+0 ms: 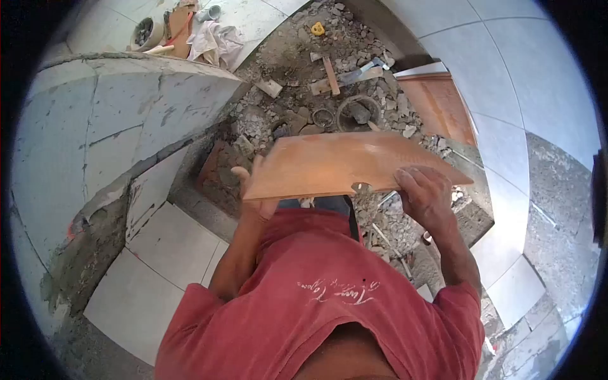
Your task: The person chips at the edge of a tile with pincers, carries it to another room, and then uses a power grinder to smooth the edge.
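A cut tile (342, 161), its orange-brown face toward me, is held across in front of my body. It has slanted ends and a small notch in its near edge. My left hand (258, 190) supports the left end, with the thumb out to the side and the other fingers mostly hidden by the tile. At the near edge on the right, my right hand (423, 193) grips it with fingers bent over the top. Beyond the tile, a bucket (360, 114) with a grey lump inside sits in the rubble, near a hammer (330, 75).
Broken rubble (285, 57) covers the floor ahead. Another orange-brown tile piece (440, 104) leans at the right wall. A yellow tape measure (318, 28) lies at the back. On the left stands a low tiled wall (126, 114); a pail (147, 35) and a cloth (215, 43) are behind it.
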Tool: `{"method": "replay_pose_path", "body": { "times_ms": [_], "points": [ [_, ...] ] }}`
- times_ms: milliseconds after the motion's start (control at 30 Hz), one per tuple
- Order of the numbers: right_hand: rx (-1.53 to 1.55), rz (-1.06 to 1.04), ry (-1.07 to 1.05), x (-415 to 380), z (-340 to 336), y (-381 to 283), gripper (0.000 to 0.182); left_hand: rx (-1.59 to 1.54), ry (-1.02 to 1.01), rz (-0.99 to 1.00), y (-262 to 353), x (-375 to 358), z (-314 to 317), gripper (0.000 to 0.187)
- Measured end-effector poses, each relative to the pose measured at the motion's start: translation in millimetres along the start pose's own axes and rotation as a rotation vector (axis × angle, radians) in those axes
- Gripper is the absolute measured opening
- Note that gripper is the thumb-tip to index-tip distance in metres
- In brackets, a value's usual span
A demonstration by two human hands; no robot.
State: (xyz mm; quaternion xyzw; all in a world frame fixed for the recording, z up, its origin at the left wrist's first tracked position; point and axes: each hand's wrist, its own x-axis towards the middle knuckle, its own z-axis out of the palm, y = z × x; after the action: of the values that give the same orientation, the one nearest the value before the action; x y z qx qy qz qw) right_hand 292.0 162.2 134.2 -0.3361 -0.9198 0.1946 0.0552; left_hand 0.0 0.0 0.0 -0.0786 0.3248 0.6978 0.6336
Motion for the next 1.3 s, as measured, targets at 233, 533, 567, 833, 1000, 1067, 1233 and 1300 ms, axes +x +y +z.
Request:
{"method": "replay_pose_path", "body": {
  "times_ms": [233,533,567,833,1000,1067,1233,1300],
  "points": [
    [-0.183,-0.015,-0.145,-4,19,49,0.019,-0.559,-0.072,-0.757,-58,63,-36,0.044],
    [-0.136,0.166,0.083,-8,165,130,0.028,-0.062,-0.041,-0.636,-68,190,-33,0.063],
    [-0.143,0.171,0.095,-2,191,143,0.028,-0.005,-0.088,-0.547,-71,207,-44,0.065],
    [-0.15,0.206,0.421,80,401,272,0.046,0.275,-0.295,-0.224,-91,347,-133,0.07],
    [-0.12,0.424,0.872,121,473,316,0.05,0.359,-0.345,-0.044,-108,418,-172,0.067],
    [-0.074,0.615,0.646,97,498,341,0.048,0.447,-0.324,0.098,-107,435,-183,0.067],
    [0.303,0.848,0.026,20,525,433,0.068,0.507,-0.292,0.199,-96,460,-207,0.062],
    [0.355,0.84,-0.047,9,517,421,0.067,0.508,-0.248,0.238,-90,466,-216,0.063]
  ]
}}
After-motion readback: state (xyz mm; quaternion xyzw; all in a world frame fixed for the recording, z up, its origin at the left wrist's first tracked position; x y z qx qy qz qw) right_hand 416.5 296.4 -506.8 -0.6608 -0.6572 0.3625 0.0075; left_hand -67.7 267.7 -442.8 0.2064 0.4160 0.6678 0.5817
